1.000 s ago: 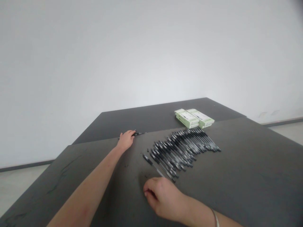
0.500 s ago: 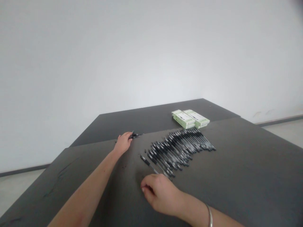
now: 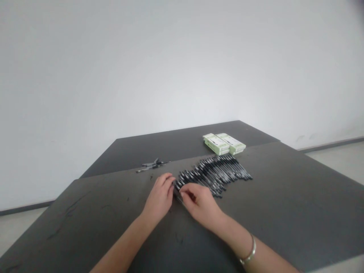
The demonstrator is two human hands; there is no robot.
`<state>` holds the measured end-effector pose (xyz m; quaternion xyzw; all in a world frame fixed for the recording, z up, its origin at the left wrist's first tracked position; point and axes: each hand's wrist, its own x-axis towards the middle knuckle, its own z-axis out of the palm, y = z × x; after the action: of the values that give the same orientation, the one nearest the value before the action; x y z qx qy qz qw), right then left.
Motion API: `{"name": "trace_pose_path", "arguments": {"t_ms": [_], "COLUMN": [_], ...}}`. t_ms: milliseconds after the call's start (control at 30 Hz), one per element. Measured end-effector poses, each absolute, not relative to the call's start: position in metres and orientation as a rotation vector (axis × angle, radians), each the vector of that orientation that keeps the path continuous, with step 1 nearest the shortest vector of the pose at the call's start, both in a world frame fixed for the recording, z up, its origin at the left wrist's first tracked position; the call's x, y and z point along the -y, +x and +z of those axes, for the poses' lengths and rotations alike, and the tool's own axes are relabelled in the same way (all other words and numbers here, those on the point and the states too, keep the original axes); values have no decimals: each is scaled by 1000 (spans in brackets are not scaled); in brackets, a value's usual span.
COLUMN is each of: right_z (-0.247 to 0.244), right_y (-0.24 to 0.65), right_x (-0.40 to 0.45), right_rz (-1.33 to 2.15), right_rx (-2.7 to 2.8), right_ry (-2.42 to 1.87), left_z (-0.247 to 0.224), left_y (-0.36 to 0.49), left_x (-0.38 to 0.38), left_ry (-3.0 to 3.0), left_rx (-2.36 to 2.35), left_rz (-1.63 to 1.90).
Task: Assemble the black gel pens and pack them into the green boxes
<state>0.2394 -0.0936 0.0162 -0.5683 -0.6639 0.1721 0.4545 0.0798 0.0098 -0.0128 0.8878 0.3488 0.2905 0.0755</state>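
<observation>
A long row of black-and-clear pens (image 3: 218, 168) lies side by side on the dark table. At the row's near left end, one pen (image 3: 178, 196) slants between my two hands, partly covered by fingers. My left hand (image 3: 160, 195) is closed at this pen's upper end, fingertips together. From the other side, my right hand (image 3: 201, 204), with a bracelet on the wrist, pinches thumb and forefinger at the same pen. Its remaining fingers curl over the nearest pens of the row.
A small loose pile of pens (image 3: 155, 164) lies across the table's seam, left of the row. Green-and-white boxes (image 3: 224, 143) are stacked behind the row. The dark table (image 3: 284, 197) reaches toward a pale wall (image 3: 170, 68).
My left hand has come back from the loose pile to the row's near end. My right hand has moved up and forward to meet it there. The view has shifted slightly.
</observation>
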Motion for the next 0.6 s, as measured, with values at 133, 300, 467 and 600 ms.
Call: {"name": "trace_pose_path", "arguments": {"t_ms": [133, 300, 467, 600], "right_z": [33, 43, 32, 18], "right_y": [284, 361, 421, 441], "right_x": [79, 46, 10, -11], "right_rz": [250, -201, -341, -339], "right_rx": [1423, 1504, 1455, 1458], "right_ry": [-1570, -1928, -2177, -2341], "left_z": [-3, -5, -14, -15], "left_y": [80, 85, 82, 75], "left_x": [27, 42, 36, 36], "left_ry": [2632, 2558, 2522, 2514], "left_rx": [-945, -933, -890, -833], "left_rz": [837, 922, 1000, 1125]}}
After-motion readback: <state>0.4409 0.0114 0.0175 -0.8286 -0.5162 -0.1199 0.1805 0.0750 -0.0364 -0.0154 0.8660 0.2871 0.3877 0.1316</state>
